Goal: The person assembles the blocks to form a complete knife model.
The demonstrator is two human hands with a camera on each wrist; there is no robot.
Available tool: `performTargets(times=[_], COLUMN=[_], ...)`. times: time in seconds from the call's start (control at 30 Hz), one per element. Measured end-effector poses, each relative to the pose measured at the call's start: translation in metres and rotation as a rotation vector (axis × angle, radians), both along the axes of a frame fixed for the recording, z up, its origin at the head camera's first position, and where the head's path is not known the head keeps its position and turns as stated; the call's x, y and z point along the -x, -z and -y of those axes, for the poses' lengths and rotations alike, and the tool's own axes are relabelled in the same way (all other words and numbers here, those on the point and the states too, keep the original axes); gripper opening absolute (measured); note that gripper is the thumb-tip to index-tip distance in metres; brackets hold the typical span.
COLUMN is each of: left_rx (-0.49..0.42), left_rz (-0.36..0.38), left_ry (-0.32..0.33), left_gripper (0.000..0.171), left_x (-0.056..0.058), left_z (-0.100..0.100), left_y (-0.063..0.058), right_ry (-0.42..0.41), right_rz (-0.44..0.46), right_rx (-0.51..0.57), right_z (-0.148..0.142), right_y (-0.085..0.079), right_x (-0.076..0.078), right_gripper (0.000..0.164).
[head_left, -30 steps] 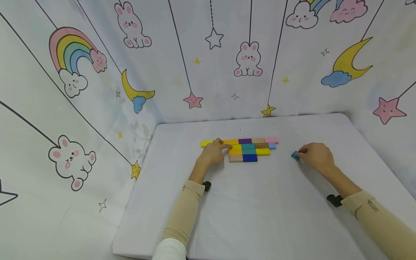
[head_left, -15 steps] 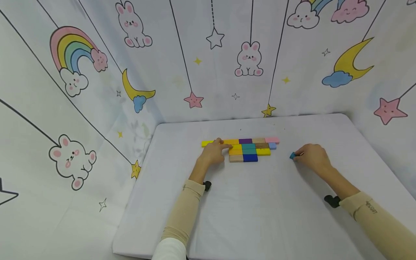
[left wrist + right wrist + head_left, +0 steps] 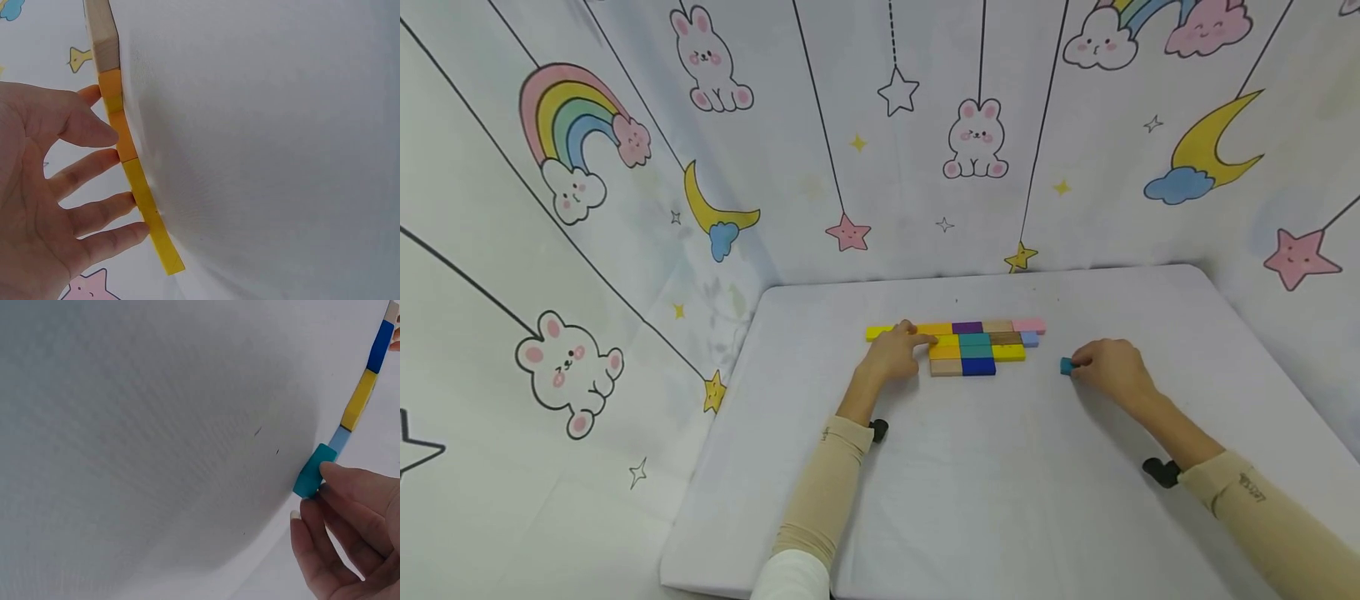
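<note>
Flat coloured wooden blocks lie edge to edge in staggered rows toward the back of the table. My left hand (image 3: 889, 357) rests at the left end of these rows, its fingers stretched out against a long yellow block (image 3: 153, 215) and its thumb at an orange block (image 3: 127, 134). To the right of the rows, my right hand (image 3: 1116, 372) pinches a teal block (image 3: 314, 470) between thumb and fingers. A gap separates that block from the light blue block (image 3: 1030, 339) and the yellow block (image 3: 1008, 353) at the rows' right side.
A dark blue block (image 3: 978, 367) and a tan block (image 3: 945, 367) form the front row. Pink block (image 3: 1028, 327) ends the back row. White cloth covers the table (image 3: 1000, 500); a printed curtain (image 3: 925, 192) hangs behind it.
My right hand has moved left and slightly toward the front with the teal block, which has turned a little. The left hand stays at the rows.
</note>
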State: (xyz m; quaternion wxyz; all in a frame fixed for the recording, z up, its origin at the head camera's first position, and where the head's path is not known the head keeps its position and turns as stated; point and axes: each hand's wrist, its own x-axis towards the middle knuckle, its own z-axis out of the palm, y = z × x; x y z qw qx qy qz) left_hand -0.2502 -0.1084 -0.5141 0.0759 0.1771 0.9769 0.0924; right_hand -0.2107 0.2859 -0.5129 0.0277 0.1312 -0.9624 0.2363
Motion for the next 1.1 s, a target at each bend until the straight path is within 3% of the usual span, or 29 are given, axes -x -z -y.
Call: performTargets(times=[0.7,1.1], left_rx=[0.007,0.008], left_rz=[-0.014,-0.01], left_ry=[-0.009,-0.021], left_gripper=[0.067,0.067], left_x=[-0.003,0.0], left_z=[0.0,0.0], left_y=[0.0,0.004], right_ry=[-0.095,-0.101], right_rz=[-0.06,-0.059], right_rx=[0.013,0.016], right_z=[0.018,0.03], right_y=[0.002,0.004], right_x=[-0.005,-0.006], right_gripper=[0.012,0.01])
